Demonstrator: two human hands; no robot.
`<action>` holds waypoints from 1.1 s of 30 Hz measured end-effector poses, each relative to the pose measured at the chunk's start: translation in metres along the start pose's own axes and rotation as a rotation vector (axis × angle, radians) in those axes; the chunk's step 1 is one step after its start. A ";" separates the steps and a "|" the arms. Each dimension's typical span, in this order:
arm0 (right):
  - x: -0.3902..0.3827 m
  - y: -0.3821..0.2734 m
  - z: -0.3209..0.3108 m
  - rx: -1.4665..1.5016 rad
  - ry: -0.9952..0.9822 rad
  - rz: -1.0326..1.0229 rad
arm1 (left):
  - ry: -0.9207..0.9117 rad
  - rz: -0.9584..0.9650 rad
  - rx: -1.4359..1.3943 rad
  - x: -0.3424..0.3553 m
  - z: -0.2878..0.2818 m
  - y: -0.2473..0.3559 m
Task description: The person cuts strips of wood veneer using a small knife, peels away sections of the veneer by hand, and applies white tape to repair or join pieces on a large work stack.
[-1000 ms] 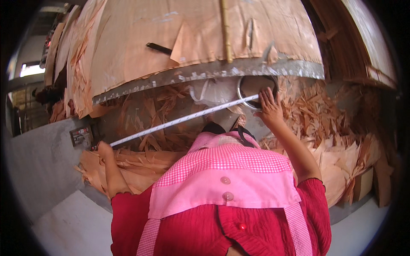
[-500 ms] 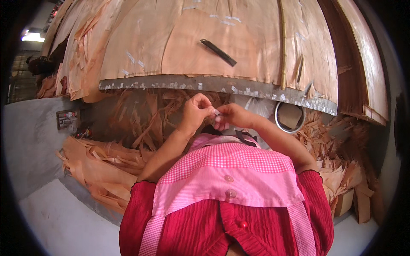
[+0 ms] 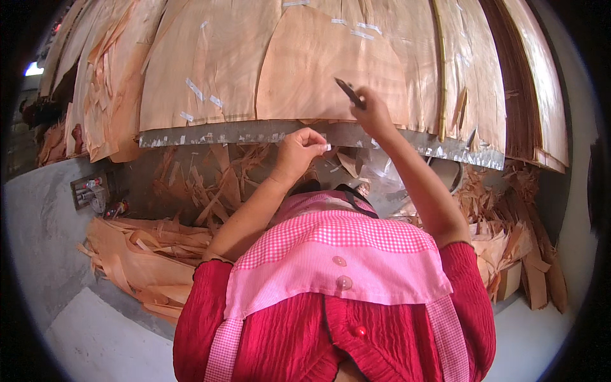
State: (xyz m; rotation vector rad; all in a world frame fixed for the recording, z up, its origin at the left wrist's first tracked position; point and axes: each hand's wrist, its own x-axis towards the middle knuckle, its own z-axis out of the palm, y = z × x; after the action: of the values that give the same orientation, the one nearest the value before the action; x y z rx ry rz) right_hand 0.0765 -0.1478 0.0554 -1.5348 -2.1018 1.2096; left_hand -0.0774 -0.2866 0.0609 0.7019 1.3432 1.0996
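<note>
My right hand is closed round the near end of a dark, narrow knife, whose pointed end tilts up and to the left. The hand is over the near part of a wood veneer sheet. In front of the bench edge, my left hand pinches a small white piece of tape between thumb and fingers. White tape strips lie stuck on the veneer in several places.
A grey bench edge dotted with white scraps runs across in front of me. Veneer offcuts heap on the floor left and right. A thin stick lies on the sheets, and a clear plastic bag hangs below the edge.
My right hand has left the left hand, reached forward and taken hold of the knife that lay on the veneer. The left hand keeps pinching the white tape.
</note>
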 end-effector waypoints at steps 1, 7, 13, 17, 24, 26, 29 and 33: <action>-0.021 0.002 0.001 0.363 -0.112 -0.038 | 0.013 -0.008 -0.020 0.002 0.003 0.003; -0.078 0.029 0.011 0.276 -0.231 0.129 | 0.341 0.217 0.358 0.014 0.015 -0.017; -0.102 0.031 -0.007 0.608 -0.238 0.044 | 0.731 0.098 0.747 0.040 0.009 -0.041; -0.117 0.027 -0.020 0.848 -0.265 0.162 | 0.759 -0.078 0.390 0.060 0.003 -0.053; -0.130 0.044 -0.058 1.028 -0.444 0.258 | 0.585 -0.154 -0.305 -0.070 -0.003 -0.085; -0.134 0.052 -0.068 1.038 -0.523 0.247 | 0.661 -0.235 -0.294 -0.130 -0.027 -0.122; -0.135 0.051 -0.071 0.845 -0.551 0.348 | 0.595 -0.696 0.134 -0.215 -0.088 -0.184; -0.131 0.049 -0.062 0.690 -0.642 0.394 | 0.431 -0.699 0.939 -0.225 -0.094 -0.183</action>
State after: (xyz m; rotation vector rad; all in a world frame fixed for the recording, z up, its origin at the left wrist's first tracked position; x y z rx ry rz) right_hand 0.2009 -0.2302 0.0890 -1.3456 -1.3797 2.5021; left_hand -0.1041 -0.5771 -0.0292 0.5635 2.2787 -0.0083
